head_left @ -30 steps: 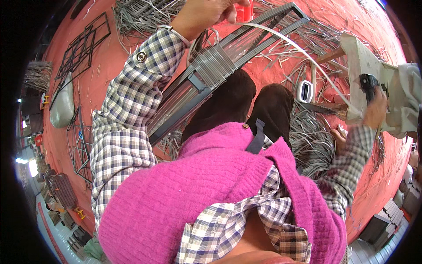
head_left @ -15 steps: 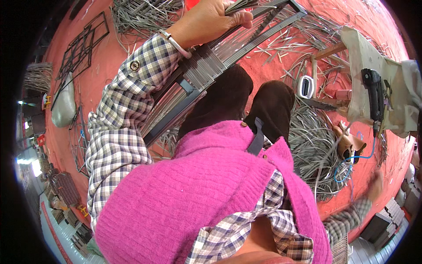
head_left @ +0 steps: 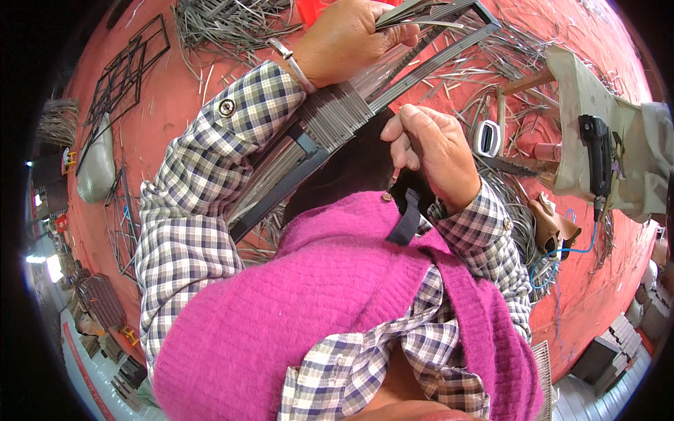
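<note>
A dark grey metal frame [head_left: 439, 62] leans across my lap, running from lower left to upper right. Grey flat strips wrap around its middle in a tight woven band [head_left: 335, 114]. At the far end of the frame, my left hand [head_left: 344, 41] is closed on a bunch of grey strips [head_left: 418, 15], whose loose ends stick out to the right. My right hand [head_left: 444, 156] is beside the frame's right edge, just right of the woven band, apart from it. Its fingers are curled together; what they hold, if anything, is hidden.
A cloth-covered stand [head_left: 572, 81] on the right carries a black hand tool [head_left: 595, 151] with a blue hose. A white oval object [head_left: 486, 138] lies near it. Loose strips [head_left: 228, 31] heap on the red floor [head_left: 168, 140]. Black metal frames [head_left: 126, 91] lie at left.
My right hand has come from the far lower right in to the frame, its fingers now curled. My left hand and the frame's far end have shifted slightly right.
</note>
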`<move>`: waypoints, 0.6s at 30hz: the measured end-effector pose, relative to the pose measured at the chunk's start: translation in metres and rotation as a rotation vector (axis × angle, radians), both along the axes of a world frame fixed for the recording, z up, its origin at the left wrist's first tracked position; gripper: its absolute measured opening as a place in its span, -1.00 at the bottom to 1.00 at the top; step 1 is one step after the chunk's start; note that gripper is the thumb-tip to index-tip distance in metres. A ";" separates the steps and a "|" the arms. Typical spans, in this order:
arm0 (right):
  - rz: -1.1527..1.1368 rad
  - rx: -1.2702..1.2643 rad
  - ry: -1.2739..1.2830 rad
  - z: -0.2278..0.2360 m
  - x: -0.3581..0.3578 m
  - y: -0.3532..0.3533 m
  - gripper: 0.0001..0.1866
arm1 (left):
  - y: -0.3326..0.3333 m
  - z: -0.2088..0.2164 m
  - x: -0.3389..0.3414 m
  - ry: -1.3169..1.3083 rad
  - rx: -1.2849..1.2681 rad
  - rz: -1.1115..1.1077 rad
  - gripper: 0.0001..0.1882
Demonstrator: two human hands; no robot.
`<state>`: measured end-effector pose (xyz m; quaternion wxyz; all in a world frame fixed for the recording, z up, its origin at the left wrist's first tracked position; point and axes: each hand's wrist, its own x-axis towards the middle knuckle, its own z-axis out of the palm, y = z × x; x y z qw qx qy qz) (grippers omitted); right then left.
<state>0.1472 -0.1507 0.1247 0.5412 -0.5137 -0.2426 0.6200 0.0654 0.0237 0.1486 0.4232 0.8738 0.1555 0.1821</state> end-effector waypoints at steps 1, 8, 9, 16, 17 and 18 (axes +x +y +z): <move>0.011 -0.005 -0.018 -0.002 -0.001 0.001 -0.58 | 0.000 0.000 0.000 -0.006 -0.027 -0.001 -0.89; 0.021 0.018 -0.010 -0.007 -0.004 -0.001 -0.57 | -0.006 0.000 0.000 0.040 -0.083 0.024 -0.87; 0.019 0.021 -0.018 -0.006 -0.005 -0.001 -0.57 | -0.006 -0.001 0.000 0.040 -0.090 0.017 -0.87; -0.011 -0.059 -0.086 0.004 -0.011 0.000 -0.57 | -0.007 -0.007 -0.001 -0.008 -0.034 0.040 -0.86; -0.002 -0.078 -0.117 0.005 -0.012 0.001 -0.57 | -0.006 -0.008 -0.001 -0.008 -0.003 0.048 -0.85; 0.007 -0.097 -0.149 0.006 -0.013 0.001 -0.57 | -0.007 -0.008 -0.002 -0.007 0.028 0.055 -0.84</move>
